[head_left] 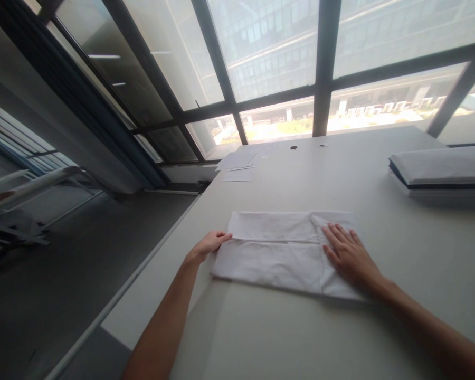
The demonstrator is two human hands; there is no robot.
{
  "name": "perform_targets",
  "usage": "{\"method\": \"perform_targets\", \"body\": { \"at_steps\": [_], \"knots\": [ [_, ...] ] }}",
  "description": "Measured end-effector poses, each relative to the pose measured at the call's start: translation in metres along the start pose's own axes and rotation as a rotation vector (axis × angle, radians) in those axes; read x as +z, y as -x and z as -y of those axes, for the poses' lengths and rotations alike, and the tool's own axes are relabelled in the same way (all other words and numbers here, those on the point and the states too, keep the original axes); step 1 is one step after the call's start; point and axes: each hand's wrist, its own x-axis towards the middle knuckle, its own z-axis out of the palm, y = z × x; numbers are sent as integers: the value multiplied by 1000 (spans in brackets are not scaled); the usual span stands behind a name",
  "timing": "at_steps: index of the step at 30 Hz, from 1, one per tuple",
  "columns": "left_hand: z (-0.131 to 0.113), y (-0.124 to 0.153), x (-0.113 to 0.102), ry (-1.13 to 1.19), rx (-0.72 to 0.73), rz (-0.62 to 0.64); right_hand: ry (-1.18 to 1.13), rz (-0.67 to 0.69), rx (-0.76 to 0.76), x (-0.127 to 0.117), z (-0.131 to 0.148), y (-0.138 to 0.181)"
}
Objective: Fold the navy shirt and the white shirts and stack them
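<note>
A white cloth [269, 261], folded into a flat rectangle, lies on the white table [253, 327]. A seam between two folded layers runs lengthwise along its middle, and its right end is turned over toward the left. At the cloth's left edge, my left hand [211, 244] pinches the fabric between thumb and fingers. My right hand [350, 258] rests flat on the turned-over right end, palm down with its fingers stretched out. Whether the cloth is a garment I cannot tell.
On the table's right side sits a stack of folded white and dark fabric [443, 171]. Paper sheets [239, 163] lie at the far left corner, and two round holes are near the back. Large windows [269, 47] rise behind; grey floor [91, 253] lies left of the table edge.
</note>
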Motion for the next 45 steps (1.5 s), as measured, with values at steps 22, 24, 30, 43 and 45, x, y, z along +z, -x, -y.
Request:
{"method": "perform_targets", "body": {
  "at_steps": [22, 24, 30, 43, 45],
  "knots": [
    [-142, 7, 100, -3, 307, 128, -51, -5, 20, -3, 5, -3],
    [-140, 3, 131, -31, 304, 159, -50, 0, 18, -4, 6, -3],
    [-118, 6, 194, -83, 264, 197, -52, 0, 22, -6, 8, -4],
    [-82, 20, 174, -762, 815, 56, -46, 5, 28, -10, 10, -4],
    [-75, 31, 173, -796, 866, 102, -44, 10, 24, -11, 10, -4]
  ]
}}
